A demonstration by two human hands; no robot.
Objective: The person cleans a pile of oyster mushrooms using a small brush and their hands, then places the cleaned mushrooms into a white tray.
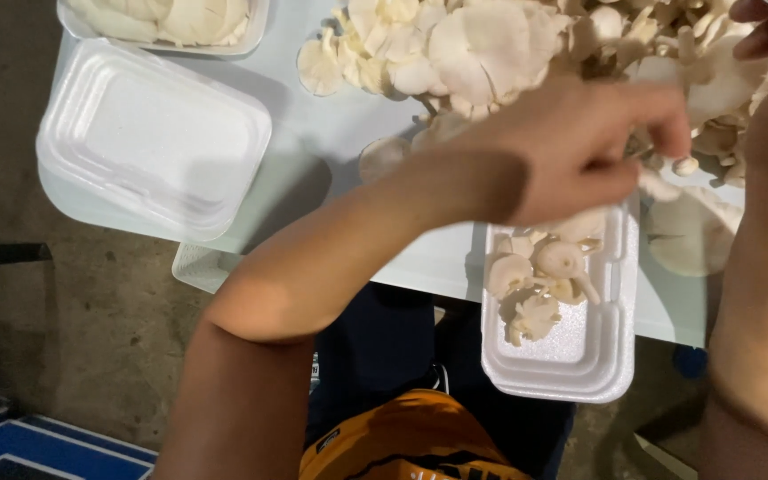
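My left hand (580, 142) reaches across the table to the edge of a big heap of pale oyster mushrooms (491, 44). Its thumb and fingers are pinched on a small mushroom piece just above a white foam tray (580, 364). The tray hangs over the table's near edge and holds a few mushrooms (535, 280) in its far half. My right hand (762, 36) is at the top right corner over the heap, fingers curled. Most of it is cut off by the frame, so its grip is unclear.
A stack of empty white foam trays (153, 133) sits on the left of the light blue table (340, 133). Another tray filled with mushrooms (171, 18) is at the top left. A white basket (197, 267) shows under the table edge. Below are my legs and a concrete floor.
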